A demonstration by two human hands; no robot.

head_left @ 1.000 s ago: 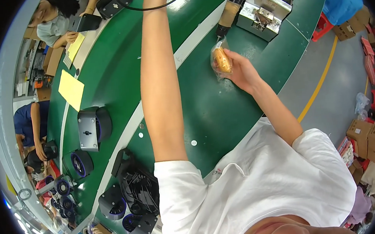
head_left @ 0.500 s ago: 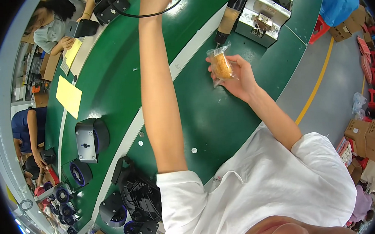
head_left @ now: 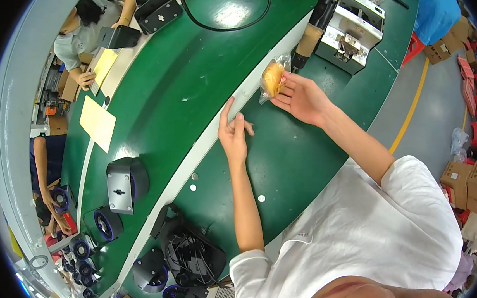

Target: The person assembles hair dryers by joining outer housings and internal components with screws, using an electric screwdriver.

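Note:
My right hand point(head_left: 305, 96) grips a golden-brown bread roll point(head_left: 273, 79) in a clear plastic wrapper, held up over the table beside a tan and black power screwdriver point(head_left: 310, 34). To its left, my left hand point(head_left: 234, 133) is empty with its fingers apart, over the pale strip point(head_left: 205, 151) that runs along the green table. The screwdriver lies against a grey metal fixture point(head_left: 350, 34) with a small clamp-like block on it.
A black cable point(head_left: 229, 28) loops across the far side. Yellow sheets point(head_left: 98, 124), dark grey housings point(head_left: 126, 186) and a black bag with cables point(head_left: 193, 250) lie to the left. Two other people work at the upper left and left. Cardboard boxes point(head_left: 468, 184) stand on the floor at right.
My left hand has drawn back from the far side, letting go of the cable or leaving it. My right hand has tilted the wrapped bread roll leftward; the view has shifted slightly.

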